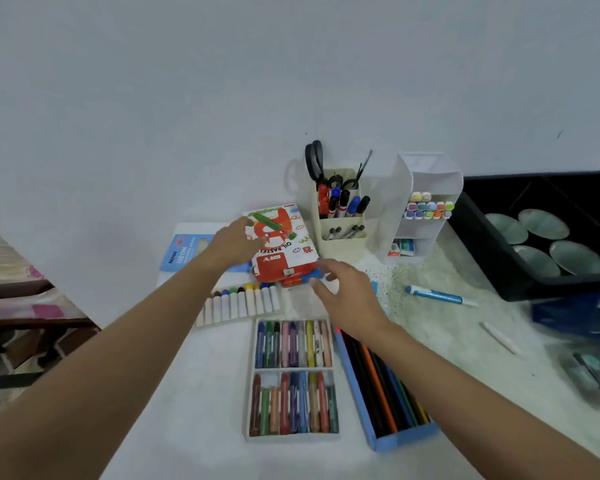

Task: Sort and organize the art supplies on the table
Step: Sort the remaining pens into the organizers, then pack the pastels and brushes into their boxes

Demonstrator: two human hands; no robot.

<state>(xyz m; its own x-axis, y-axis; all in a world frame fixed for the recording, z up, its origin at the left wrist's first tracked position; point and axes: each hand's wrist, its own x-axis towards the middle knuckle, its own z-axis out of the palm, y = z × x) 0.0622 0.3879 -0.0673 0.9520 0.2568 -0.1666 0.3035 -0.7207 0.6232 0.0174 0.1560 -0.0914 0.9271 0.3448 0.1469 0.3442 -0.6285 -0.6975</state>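
While both hands were stretched forward over the counter, nothing was gripped by either. The left hand was spread, fingers straight, over the one oil pastel box, which lay mid-counter. The right hand was held loosely open at that box's near corner; whether it touched could not be told. One two-compartment pastel tray was set nearest, with one blue pencil box just to its right. One cream marker holder and one white organizer were stood behind, and four green plates were laid in one black crate.
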